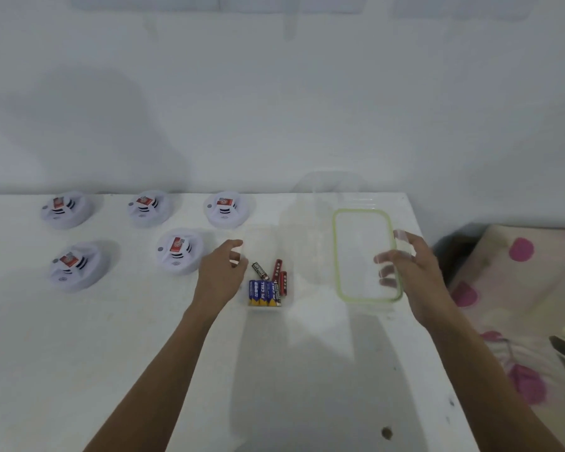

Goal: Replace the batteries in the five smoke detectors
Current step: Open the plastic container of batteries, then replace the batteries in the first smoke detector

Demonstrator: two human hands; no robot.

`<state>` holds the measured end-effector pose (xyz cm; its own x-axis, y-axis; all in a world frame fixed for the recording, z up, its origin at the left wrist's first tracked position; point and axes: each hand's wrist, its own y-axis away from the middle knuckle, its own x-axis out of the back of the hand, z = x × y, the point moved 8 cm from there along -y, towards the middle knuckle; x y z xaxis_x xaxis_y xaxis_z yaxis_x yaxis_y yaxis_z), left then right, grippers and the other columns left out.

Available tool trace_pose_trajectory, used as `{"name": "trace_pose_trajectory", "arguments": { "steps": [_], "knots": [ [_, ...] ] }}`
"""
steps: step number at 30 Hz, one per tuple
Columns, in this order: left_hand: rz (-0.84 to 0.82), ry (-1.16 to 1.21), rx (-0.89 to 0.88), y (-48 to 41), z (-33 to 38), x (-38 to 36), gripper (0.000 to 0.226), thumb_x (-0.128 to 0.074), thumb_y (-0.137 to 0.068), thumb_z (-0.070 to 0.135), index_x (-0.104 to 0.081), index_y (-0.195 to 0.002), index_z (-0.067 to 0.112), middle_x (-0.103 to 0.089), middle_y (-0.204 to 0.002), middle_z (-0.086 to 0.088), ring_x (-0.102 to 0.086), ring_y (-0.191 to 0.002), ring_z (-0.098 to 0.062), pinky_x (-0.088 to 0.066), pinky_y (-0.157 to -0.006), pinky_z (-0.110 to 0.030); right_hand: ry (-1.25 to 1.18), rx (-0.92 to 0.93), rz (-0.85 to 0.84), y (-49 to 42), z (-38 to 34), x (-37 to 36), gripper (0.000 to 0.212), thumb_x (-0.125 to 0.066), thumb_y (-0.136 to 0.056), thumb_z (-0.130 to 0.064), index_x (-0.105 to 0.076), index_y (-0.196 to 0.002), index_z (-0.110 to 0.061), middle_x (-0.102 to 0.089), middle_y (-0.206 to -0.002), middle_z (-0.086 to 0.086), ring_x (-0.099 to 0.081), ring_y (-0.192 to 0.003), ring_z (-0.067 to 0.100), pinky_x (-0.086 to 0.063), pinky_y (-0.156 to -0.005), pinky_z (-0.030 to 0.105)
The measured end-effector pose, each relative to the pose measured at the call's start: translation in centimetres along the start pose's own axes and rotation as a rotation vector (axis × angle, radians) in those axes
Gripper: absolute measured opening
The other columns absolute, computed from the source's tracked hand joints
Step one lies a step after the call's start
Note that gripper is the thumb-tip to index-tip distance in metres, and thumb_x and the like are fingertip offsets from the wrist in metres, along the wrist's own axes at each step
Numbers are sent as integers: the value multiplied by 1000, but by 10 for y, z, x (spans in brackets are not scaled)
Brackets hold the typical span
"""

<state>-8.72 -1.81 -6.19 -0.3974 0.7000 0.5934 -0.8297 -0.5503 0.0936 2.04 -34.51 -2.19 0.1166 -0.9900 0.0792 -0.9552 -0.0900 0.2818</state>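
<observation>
The job looks barely begun. All five smoke detectors (180,251) sit closed on the white desk (111,353), three in a back row and two nearer, none of them touched. The clear container (268,243) holding the batteries (265,292) stands open between the hands. The right hand (415,272) grips the green-rimmed clear lid (340,256) by its right edge, fingers showing through it, just beside the container. The left hand (221,275) hovers with fingers loosely curled at the container's left wall; whether it touches it I cannot tell. Every battery swap appears still to be done.
</observation>
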Motion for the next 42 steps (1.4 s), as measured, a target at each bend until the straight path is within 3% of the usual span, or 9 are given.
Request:
{"name": "trace_pose_trajectory", "arguments": {
  "steps": [9, 13, 17, 20, 22, 26, 33, 39, 42],
  "knots": [
    [81, -134, -6, -71, 38, -34, 32, -54, -91, 16, -58, -123, 19, -68, -100, -4, -68, -77, -23, -57, -76, -38, 53, -13, 139, -108, -21, 60, 40, -41, -91, 1, -49, -125, -20, -61, -76, 11, -44, -52, 20, -46, -56, 28],
    [89, -198, -26, -94, 53, -44, 32, -52, -92, 14, -56, -123, 15, -69, -103, -7, -68, -79, -27, -57, -75, -38, 109, -80, 153, -147, -11, 62, 46, -41, -88, 4, -48, -128, -17, -61, -76, 12, -44, -53, 20, -43, -53, 29],
    [110, -290, -62, -112, 67, -51, 33, -51, -93, 12, -55, -126, 11, -70, -100, -10, -67, -77, -26, -57, -70, -38, 175, -107, 126, -171, 1, 55, 48, -47, -83, 6, -49, -127, -13, -60, -91, 18, -46, -57, 20, -43, -53, 29],
    [127, -345, -75, -123, 74, -52, 34, -51, -93, 12, -54, -127, 10, -70, -102, -12, -66, -88, -26, -55, -79, -37, 235, -89, 135, -182, 6, 47, 49, -49, -83, 5, -48, -128, -14, -60, -89, 14, -50, -57, 19, -44, -51, 26],
    [133, -346, -70, -129, 76, -53, 34, -51, -93, 12, -54, -127, 11, -69, -104, -12, -65, -91, -26, -55, -80, -38, 352, -42, 188, -185, 5, 45, 46, -45, -87, 0, -47, -132, -13, -59, -91, 9, -56, -65, 20, -47, -55, 27],
    [135, -340, -59, -137, 78, -54, 34, -52, -92, 13, -55, -126, 12, -69, -107, -13, -67, -84, -28, -57, -74, -40, 639, 121, 296, -188, 3, 44, 41, -48, -92, -7, -45, -133, -3, -59, -116, 20, -56, -108, 35, -44, -92, 39],
    [112, -245, -36, -143, 78, -54, 33, -53, -92, 14, -55, -125, 12, -69, -106, -13, -69, -81, -29, -57, -77, -42, 772, 209, 340, -187, 4, 44, 43, -54, -92, -16, -44, -133, -7, -51, -124, 21, -48, -115, 36, -39, -98, 40],
    [128, -231, -75, -133, 79, -47, 38, -56, -92, 30, -56, -125, 12, -67, -111, -8, -63, -101, -23, -51, -89, -38, 735, 324, 391, -166, -15, 47, 38, -54, -91, -16, -50, -127, -8, -55, -121, 20, -49, -113, 35, -39, -94, 37],
    [123, -240, -118, -122, 82, -38, 33, -54, -92, 29, -57, -123, 16, -67, -111, -4, -63, -98, -19, -52, -85, -37, 665, 444, 360, -140, -28, 29, 32, -54, -90, -13, -54, -122, -9, -58, -115, 15, -52, -108, 33, -40, -90, 34]
  ]
}}
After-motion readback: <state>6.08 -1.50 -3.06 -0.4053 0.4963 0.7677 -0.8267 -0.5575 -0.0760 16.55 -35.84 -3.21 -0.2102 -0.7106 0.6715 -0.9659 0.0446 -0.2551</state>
